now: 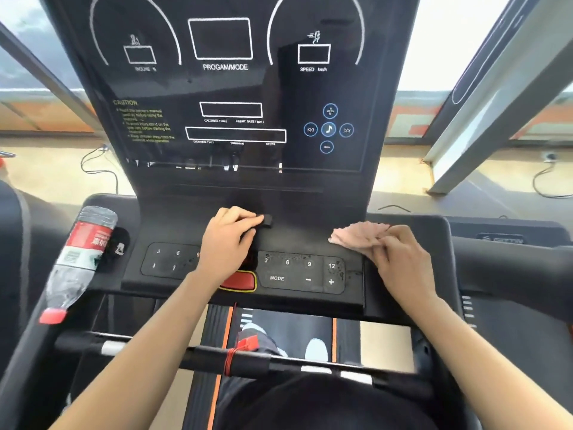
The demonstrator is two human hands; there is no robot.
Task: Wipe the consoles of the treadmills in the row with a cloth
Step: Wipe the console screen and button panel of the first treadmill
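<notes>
Glossy black console (235, 88), soft cloth (356, 235)

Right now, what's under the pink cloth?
The cloth lies on the black console, above the right keypad, held by the right hand. The patch beneath it is covered.

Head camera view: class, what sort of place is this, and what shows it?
Most likely a gym: a treadmill console with SPEED and INCLINE readouts, the running belt below it, and a neighbouring machine alongside on the right.
</notes>
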